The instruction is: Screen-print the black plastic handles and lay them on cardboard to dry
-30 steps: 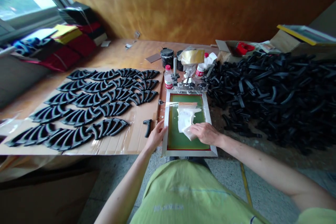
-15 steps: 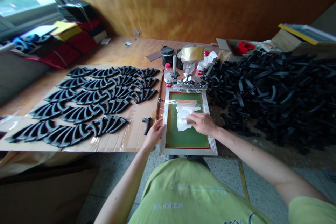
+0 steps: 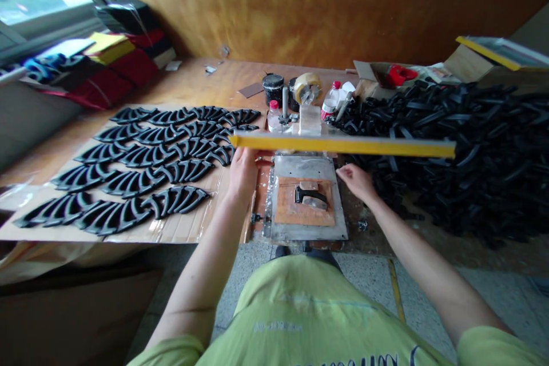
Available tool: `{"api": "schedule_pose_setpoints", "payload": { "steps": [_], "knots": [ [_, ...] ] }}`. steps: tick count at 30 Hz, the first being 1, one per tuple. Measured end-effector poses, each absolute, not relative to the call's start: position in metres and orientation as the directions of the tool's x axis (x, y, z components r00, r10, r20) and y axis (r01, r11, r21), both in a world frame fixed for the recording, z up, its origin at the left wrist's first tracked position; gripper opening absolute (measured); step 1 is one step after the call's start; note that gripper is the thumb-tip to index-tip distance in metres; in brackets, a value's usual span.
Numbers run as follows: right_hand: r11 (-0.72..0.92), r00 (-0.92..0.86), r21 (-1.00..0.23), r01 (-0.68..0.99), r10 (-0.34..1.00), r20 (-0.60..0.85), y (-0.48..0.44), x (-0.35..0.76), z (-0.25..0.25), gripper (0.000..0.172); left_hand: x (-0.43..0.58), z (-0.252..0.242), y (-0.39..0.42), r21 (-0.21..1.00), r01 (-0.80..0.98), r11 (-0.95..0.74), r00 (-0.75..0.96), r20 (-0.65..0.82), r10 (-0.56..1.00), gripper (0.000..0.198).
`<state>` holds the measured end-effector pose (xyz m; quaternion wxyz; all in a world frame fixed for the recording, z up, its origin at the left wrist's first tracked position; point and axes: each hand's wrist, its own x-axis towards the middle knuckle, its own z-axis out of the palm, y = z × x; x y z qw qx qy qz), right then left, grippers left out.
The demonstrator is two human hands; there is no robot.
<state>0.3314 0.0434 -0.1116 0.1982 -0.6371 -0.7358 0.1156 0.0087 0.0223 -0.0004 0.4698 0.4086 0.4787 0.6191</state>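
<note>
The screen-printing frame [image 3: 343, 144] is tipped up and seen edge-on, with a yellow rail toward me. My left hand [image 3: 242, 174] grips its left end, fingertips hidden behind the rail. To the right of the base plate, my right hand [image 3: 355, 179] is in the air with its fingers curled together and nothing visible in them. Below the raised frame, a black curved plastic handle [image 3: 305, 193] lies on a brown block [image 3: 289, 211] fixed on the metal base plate [image 3: 306, 233]. The white-wrapped squeegee cannot be made out.
Rows of black plastic handles [image 3: 128, 183] lie on cardboard [image 3: 223, 206] at left. A big heap of black handles [image 3: 450, 154] covers the right. Behind the frame stand a red-capped bottle [image 3: 273, 115], a black tub [image 3: 273, 88] and a tape roll [image 3: 307, 88].
The screen frame has swung up from lying flat, uncovering the base plate and a handle. My right hand has left the squeegee and moved right. The single handle beside my left hand is out of sight.
</note>
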Motion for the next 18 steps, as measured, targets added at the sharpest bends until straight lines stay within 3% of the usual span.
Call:
{"api": "schedule_pose_setpoints", "payload": {
  "steps": [3,6,8,10,12,15,17,18],
  "knots": [
    [0.289,-0.287,-0.372,0.882,0.956,0.064,0.013,0.297,-0.139,0.027,0.015,0.016,0.039,0.963,-0.221,-0.157,-0.209,0.11,0.972,0.053],
    [0.289,-0.297,-0.275,0.917,0.955,0.015,-0.002,0.268,-0.142,0.018,0.025,0.004,0.021,0.963,-0.226,-0.149,-0.285,0.081,0.955,0.053],
    [0.208,-0.213,-0.289,0.935,0.977,0.013,-0.011,0.254,-0.135,0.015,0.038,-0.021,-0.01,0.974,-0.225,0.026,-0.202,-0.073,0.977,0.054],
    [0.174,-0.153,-0.352,0.92,0.984,0.087,-0.025,0.239,-0.128,0.017,0.054,-0.051,-0.046,0.913,-0.159,0.376,0.097,-0.365,0.926,0.061],
    [0.291,-0.227,-0.401,0.869,0.953,0.201,-0.043,0.223,-0.124,0.018,0.068,-0.077,-0.076,0.808,-0.185,0.56,0.216,-0.523,0.825,0.065],
    [0.566,-0.497,-0.401,0.72,0.824,0.271,-0.054,0.218,-0.123,0.019,0.068,-0.103,-0.093,0.745,-0.316,0.588,0.116,-0.585,0.803,0.062],
    [0.551,-0.491,-0.403,0.731,0.835,0.25,-0.04,0.243,-0.126,0.015,0.045,-0.114,-0.085,0.796,-0.254,0.549,-0.004,-0.569,0.822,0.059],
    [0.457,-0.397,-0.403,0.793,0.889,0.227,-0.028,0.264,-0.13,0.011,0.026,-0.12,-0.078,0.831,-0.154,0.535,-0.063,-0.548,0.834,0.058]
  ]
}}
